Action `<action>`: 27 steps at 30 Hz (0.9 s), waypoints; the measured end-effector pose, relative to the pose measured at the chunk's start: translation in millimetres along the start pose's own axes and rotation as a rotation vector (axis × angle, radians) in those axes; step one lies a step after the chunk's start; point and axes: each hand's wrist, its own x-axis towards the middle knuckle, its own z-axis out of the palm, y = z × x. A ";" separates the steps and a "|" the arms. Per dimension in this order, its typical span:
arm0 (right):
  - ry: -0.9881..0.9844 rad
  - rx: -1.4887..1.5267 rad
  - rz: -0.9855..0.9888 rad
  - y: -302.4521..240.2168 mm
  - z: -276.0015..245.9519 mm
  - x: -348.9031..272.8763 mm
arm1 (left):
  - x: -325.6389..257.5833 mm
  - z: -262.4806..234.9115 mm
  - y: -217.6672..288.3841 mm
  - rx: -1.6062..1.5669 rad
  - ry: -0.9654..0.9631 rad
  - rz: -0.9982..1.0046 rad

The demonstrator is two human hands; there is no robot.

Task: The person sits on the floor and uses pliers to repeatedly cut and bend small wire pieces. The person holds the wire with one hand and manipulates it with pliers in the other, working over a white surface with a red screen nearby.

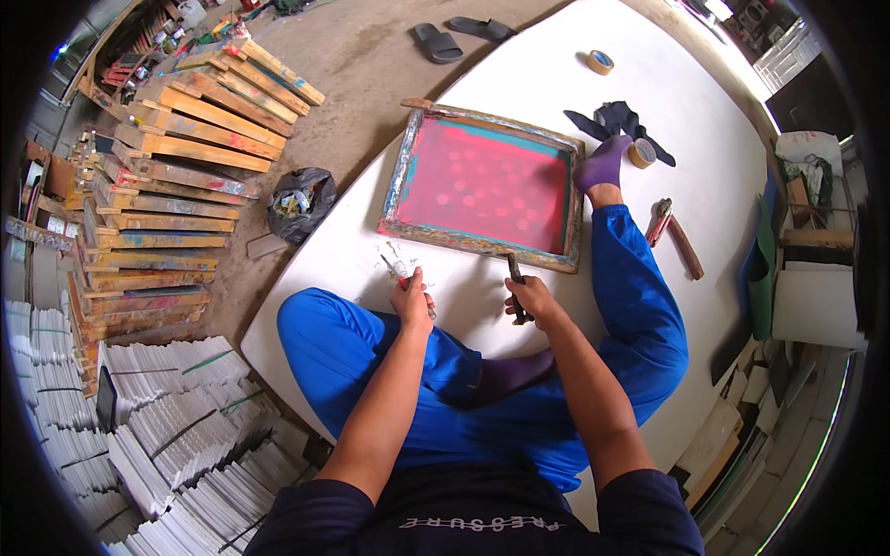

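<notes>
A screen-printing frame (399, 176) with a pink and teal mesh lies on the white board, beyond my hands. My left hand (411, 298) is closed round a slim tool (402, 280) with a thin metal tip and a red part. Small thin bits (417, 267) lie scattered beside that tip. My right hand (532, 300) grips a black-handled tool (515, 270). Its upper end is at the frame's near edge; I cannot make out whether it touches the wood. My purple-socked foot (603, 165) rests against the frame's right side.
On the white board (686, 111) lie tape rolls (600, 62), a dark cloth (619, 120), a red-handled tool (660, 222) and a brown stick (686, 248). Stacked wooden frames (185, 222) and bundled white sheets (176, 398) stand left, near a black bag (302, 204). Sandals (438, 44) lie beyond.
</notes>
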 end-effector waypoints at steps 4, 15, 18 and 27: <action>-0.039 -0.008 0.050 -0.6 -6.7 9.4 | -3.6 1.0 2.7 -0.022 0.002 -0.013; -0.032 -0.306 0.205 -32.3 -22.2 18.8 | -12.1 5.8 11.3 -0.061 -0.024 -0.010; -0.020 -0.473 0.207 -47.5 -24.9 16.5 | -10.7 6.7 10.5 -0.068 -0.036 -0.013; 0.294 -0.895 -0.088 -34.7 -11.9 -0.8 | -5.4 7.6 6.6 -0.061 -0.029 0.006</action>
